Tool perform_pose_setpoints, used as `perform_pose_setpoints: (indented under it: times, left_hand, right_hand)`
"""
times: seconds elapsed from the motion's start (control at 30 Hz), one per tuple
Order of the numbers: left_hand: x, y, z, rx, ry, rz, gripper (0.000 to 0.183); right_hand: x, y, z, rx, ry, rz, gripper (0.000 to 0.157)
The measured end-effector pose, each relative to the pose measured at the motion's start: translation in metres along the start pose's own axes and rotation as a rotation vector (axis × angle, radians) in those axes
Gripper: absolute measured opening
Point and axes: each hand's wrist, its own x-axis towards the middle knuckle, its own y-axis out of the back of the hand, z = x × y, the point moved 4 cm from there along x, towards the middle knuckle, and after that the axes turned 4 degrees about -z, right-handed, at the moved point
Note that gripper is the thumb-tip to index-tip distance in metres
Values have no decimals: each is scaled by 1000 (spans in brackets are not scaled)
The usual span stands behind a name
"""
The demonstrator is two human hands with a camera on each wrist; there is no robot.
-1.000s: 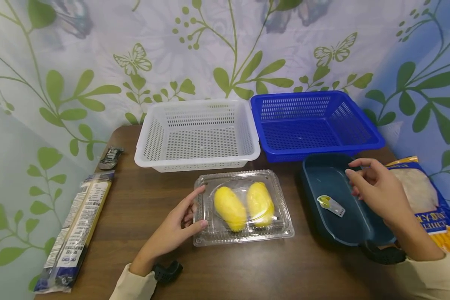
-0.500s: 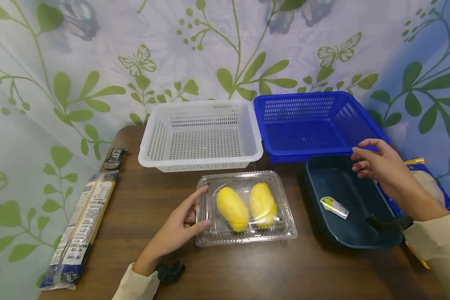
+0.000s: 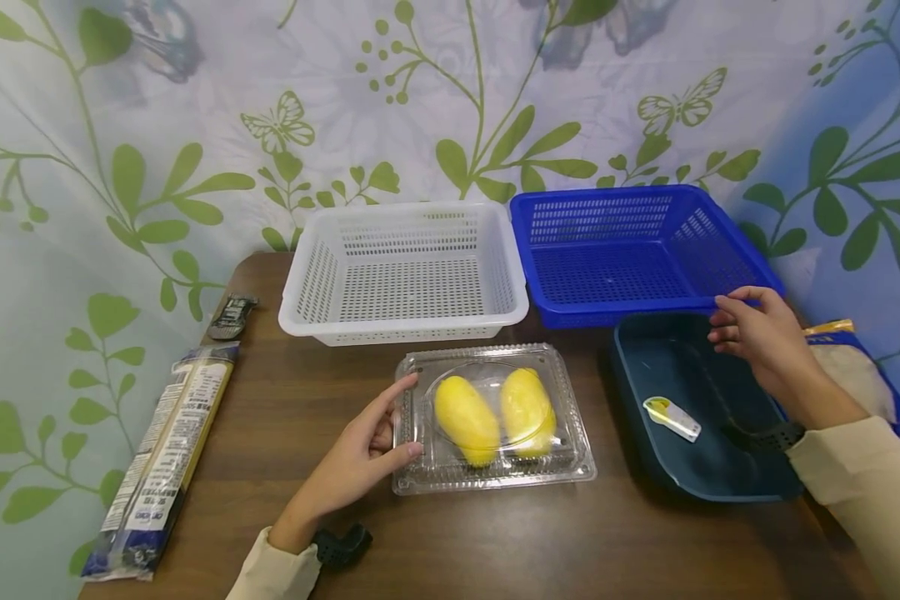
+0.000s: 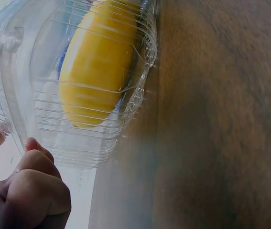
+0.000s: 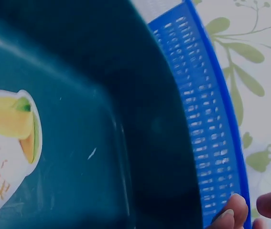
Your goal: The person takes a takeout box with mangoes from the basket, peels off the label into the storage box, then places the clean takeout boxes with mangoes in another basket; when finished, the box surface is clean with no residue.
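My left hand (image 3: 352, 454) rests with its index fingertip and thumb at the left rim of a clear plastic clamshell box (image 3: 570, 442). Two yellow mango-like fruits (image 3: 467, 417) lie inside it, one also seen close up in the left wrist view. Further right, my right hand (image 3: 765, 342) hovers over the far right part of a dark teal basin (image 3: 708, 492). Its fingertips appear near the blue basket (image 5: 211, 143) in the right wrist view, thumb apart, holding nothing visible. In the basin lies a small white tag (image 3: 672, 418) with a yellow fruit picture.
A white basket (image 3: 412, 321) stands behind the box, beside the blue one. At the left lie a long noodle-like packet (image 3: 168, 454) and a small dark wrapped piece (image 3: 232, 317). A blue-and-yellow bag (image 3: 847, 367) lies behind the right forearm.
My right hand has moved up and right, from over the basin's middle to its far right corner. The left hand stays at the box's rim. The view has shifted slightly.
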Motion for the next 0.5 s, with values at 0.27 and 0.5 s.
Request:
perform_pose_setpoints:
  times: [0.27,0.5]
  left_hand:
    - [0,0,0,6,-2,7,77]
    - [1,0,-1,-38,40,21,75]
  right_hand:
    - [5,0,6,140,39,103,28]
    - [5,-3,9,188,78,212,34]
